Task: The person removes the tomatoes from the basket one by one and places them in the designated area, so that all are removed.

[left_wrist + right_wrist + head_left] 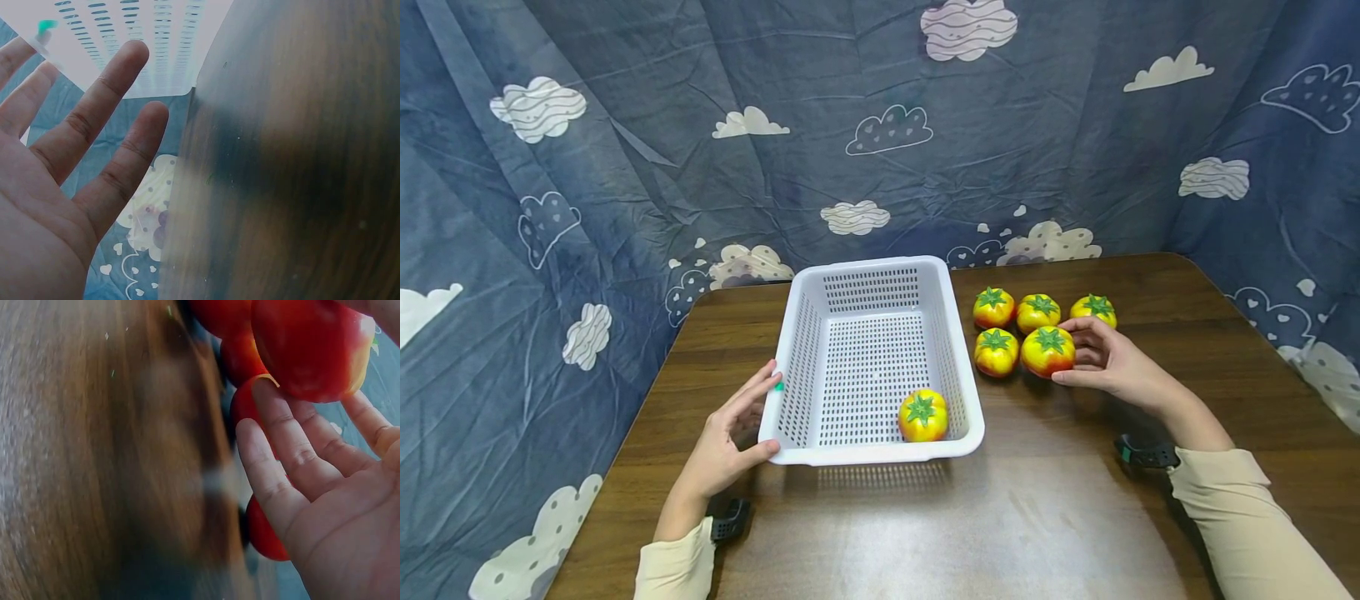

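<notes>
A white perforated plastic basket [872, 457] stands on the table, with one yellow-red tomato [923, 416] in its front right corner. My left hand [722, 442] touches the basket's left rim and front left corner, its fingers [94, 119] spread and fairly straight. To the right of the basket my right hand [1112, 362] pinches a tomato [1048, 353] with a green star-shaped top between thumb and fingertips. In the right wrist view that tomato [312, 350] shows its red underside. Behind and beside it sit several more tomatoes [1037, 313].
The brown wooden table [1000, 517] reaches back to a blue-grey cloth [805, 183] with cloud prints. Another tomato [996, 352] lies close between the held one and the basket's right wall. A tomato [1094, 310] sits just behind the right hand.
</notes>
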### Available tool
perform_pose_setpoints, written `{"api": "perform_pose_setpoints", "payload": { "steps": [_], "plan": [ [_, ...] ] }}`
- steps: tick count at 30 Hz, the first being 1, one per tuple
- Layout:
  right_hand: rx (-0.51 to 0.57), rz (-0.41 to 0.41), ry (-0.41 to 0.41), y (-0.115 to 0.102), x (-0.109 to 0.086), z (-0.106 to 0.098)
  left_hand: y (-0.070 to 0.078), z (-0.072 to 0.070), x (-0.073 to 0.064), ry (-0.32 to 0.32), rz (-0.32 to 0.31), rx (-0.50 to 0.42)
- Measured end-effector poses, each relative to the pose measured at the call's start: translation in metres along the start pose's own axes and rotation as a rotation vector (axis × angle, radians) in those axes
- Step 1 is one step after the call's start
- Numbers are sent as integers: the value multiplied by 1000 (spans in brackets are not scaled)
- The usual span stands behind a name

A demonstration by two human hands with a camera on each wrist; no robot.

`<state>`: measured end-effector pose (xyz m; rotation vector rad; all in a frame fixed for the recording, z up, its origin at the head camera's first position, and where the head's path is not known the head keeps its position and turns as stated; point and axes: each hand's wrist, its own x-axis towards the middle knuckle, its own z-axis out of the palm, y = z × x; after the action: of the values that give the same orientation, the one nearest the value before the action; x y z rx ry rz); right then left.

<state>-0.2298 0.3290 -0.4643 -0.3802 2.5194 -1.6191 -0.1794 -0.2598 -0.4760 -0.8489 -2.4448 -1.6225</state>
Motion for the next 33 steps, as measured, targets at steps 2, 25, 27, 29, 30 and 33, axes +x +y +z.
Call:
{"api": "perform_pose_setpoints", "payload": {
  "steps": [2, 25, 27, 29, 30, 33],
  "plan": [
    [-7, 3, -1, 2, 0, -1, 0, 0, 0, 0, 0, 1],
    [-156, 50, -11, 17, 5, -4, 1, 0, 1, 4, 44, -12],
    [-162, 55, -14, 18, 5, -4, 1, 0, 1, 3, 52, -15],
    [-166, 59, -18, 19, 6, -4, 1, 0, 0, 2, 55, -15],
    [-168, 60, -19, 19, 6, -4, 1, 0, 0, 1, 53, -14],
    [-178, 62, -23, 19, 7, -3, 2, 1, 0, 1, 42, -13]
  ]
}}
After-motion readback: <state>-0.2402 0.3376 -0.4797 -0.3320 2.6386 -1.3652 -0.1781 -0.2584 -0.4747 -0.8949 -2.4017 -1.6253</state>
